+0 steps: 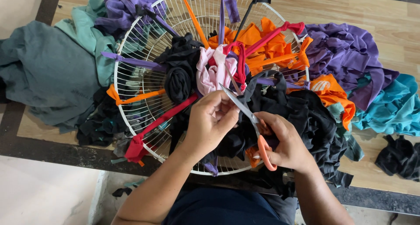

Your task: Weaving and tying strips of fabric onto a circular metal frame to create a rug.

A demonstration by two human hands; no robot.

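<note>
One white wire fan guard (131, 72) on the wooden table (376, 15), fabric strips knotted to its spokes: two red, three orange, a few purple. Black cloth (306, 115) draped over its right side. Left hand (210, 122) pinches the black cloth. Right hand (284, 142) grips one pair of orange-handled scissors (251, 120), blades parted, tips by the pink knot (210, 74).
</note>
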